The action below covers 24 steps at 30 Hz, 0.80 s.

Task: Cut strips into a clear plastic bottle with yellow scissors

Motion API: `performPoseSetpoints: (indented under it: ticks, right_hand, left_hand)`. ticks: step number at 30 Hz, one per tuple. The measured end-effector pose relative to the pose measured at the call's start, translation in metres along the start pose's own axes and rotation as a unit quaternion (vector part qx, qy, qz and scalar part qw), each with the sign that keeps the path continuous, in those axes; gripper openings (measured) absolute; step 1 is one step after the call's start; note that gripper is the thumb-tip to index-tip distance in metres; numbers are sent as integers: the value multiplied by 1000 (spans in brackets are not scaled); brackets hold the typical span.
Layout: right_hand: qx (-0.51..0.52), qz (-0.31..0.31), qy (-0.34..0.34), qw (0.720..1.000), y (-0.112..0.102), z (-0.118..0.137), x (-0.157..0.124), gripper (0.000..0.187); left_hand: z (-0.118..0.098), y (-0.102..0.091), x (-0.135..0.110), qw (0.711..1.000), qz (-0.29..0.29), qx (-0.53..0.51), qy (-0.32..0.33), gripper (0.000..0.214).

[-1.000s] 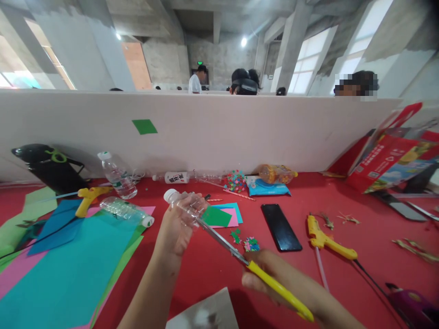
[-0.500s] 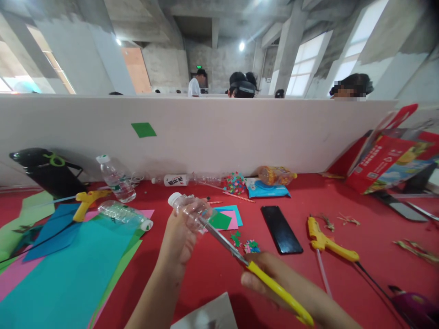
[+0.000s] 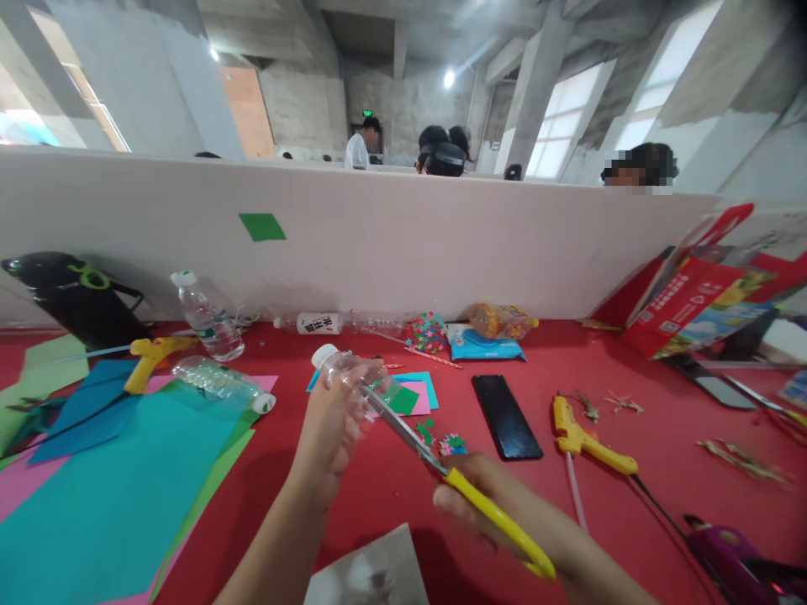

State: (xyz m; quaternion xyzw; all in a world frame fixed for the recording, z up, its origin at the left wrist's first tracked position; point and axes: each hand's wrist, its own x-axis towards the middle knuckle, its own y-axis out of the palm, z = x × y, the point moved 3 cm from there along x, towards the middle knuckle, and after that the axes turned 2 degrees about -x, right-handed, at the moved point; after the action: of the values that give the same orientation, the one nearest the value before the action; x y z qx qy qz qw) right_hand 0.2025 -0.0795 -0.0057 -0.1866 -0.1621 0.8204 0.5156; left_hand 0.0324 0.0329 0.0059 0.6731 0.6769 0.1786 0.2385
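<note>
Wrapped round a clear plastic bottle piece (image 3: 344, 367) with a white cap, my left hand (image 3: 334, 420) is closed and holds it above the red table. My right hand (image 3: 482, 496) grips a pair of scissors (image 3: 492, 517) by the yellow handles. The metal blades point up and left and meet the cut edge of the plastic; whether they are closed on it I cannot tell. Behind the bottle piece lie small sheets of blue, pink and green paper (image 3: 403, 399). Star-shaped confetti (image 3: 450, 444) lies just beyond my right hand.
A black phone (image 3: 507, 418) and a yellow glue gun (image 3: 586, 441) with its cable lie to the right. Clear bottles (image 3: 218, 382), another glue gun (image 3: 148, 357) and coloured paper (image 3: 119, 496) cover the left. A white partition (image 3: 378, 244) borders the back.
The camera view has shifted slightly. Both hands keep their holds, and the scissors stay at the bottle piece's cut edge, with their handles a little further left and up in view.
</note>
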Motion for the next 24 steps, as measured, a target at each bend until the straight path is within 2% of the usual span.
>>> performPoseSetpoints:
  ticks: [5,10,16,24]
  right_hand:
    - [-15,-10,8,1000,1,1,-1,56]
    - [-28,-49,5,998,4,-10,0,55]
    - [-37,-43,0,998,7,-20,6,54]
    - [-25,-1,-22,999,2,-8,3,53]
  left_hand:
    - [0,-1,-1,1000,8,-3,10,28]
    - [-5,1,-1,999,1,-3,34,30]
    - [-9,-3,3,998,-6,21,63,25]
    - [-8,-2,3,995,26,40,87,19]
